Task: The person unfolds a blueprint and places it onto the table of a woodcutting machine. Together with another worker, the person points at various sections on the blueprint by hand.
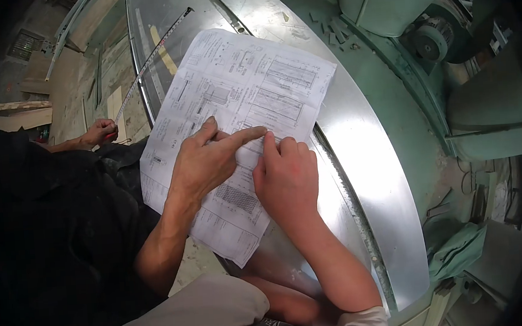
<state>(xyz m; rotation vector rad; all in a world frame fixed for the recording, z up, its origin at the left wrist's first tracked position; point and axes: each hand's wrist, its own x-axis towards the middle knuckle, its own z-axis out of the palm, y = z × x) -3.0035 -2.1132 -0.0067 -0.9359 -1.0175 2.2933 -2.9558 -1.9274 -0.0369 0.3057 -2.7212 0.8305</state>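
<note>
My right hand [289, 173] rests on a creased paper drawing [237, 86], back up, index finger stretched out and the other fingers curled. It holds nothing. Its index fingertip meets, or nearly meets, the pointing finger of a co-worker's hand [203, 164], which reaches in from the left. Printed line drawings and small text cover the sheet, which lies on a shiny metal surface [371, 173]. Below my right arm a bare forearm [294, 297] crosses, apparently my left one. My left hand itself does not show.
The co-worker's other hand [101, 133] grips a tape measure, its blade [148, 62] extended over the metal edge. A dark groove [351, 202] runs along the metal. Dusty machinery with a motor [431, 39] stands at right; boards [21, 116] lie at left.
</note>
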